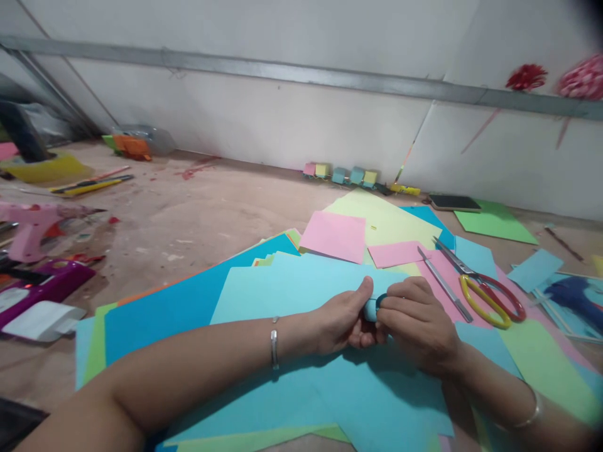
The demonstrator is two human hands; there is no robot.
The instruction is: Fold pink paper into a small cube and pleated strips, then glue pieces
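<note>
L hand [340, 324] & R hand [419, 323] both grip sm. blue paper piece [370, 309] btwn them, over lt.-blue sheet [264, 285]; too-hard pinch could crease it; slack R fingers might let it slip

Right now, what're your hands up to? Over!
Left hand, right hand: holding small light-blue paper piece. Red-and-yellow-handled metal scissors: right side, clear of hands.

Table [183, 207]: coloured paper [254, 295]; left of the paper, glue gun [29, 233], white charger [40, 321]; beyond the paper, small blocks [339, 175].
</note>
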